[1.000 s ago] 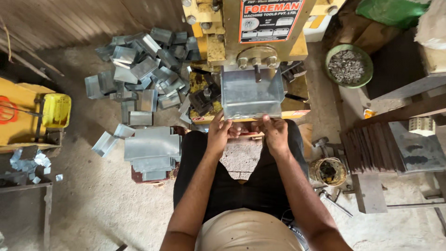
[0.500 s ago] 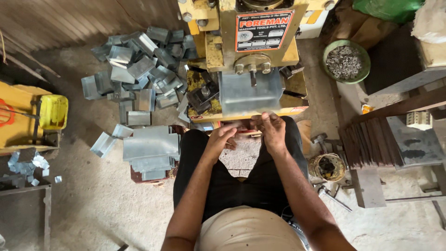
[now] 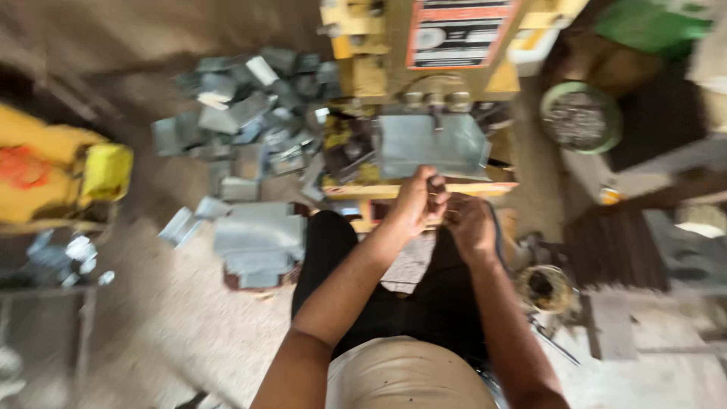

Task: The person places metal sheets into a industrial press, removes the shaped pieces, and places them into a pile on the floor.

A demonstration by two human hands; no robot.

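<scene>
The view is blurred. A grey sheet-metal box [image 3: 432, 144] sits on the yellow machine [image 3: 363, 76] in front of me. My left hand [image 3: 420, 201] is raised just below the box's front edge, with its fingers pinched together. My right hand [image 3: 469, 223] is beside it, slightly lower, with its fingers curled in. The two hands nearly touch and neither one is on the box. The blur hides whether anything small lies between the fingers. My dark-trousered lap is under both hands.
A heap of grey sheet-metal pieces [image 3: 242, 98] lies on the floor left of the machine, with a stack of folded pieces [image 3: 257, 238] nearer me. A green bowl of small metal parts [image 3: 579, 117] stands at the right, a small tin [image 3: 545, 288] below it, a yellow container [image 3: 106, 170] far left.
Both hands have come off the front edge of the metal box and drawn together below it. The camera has swung, so the whole scene has shifted and blurred.
</scene>
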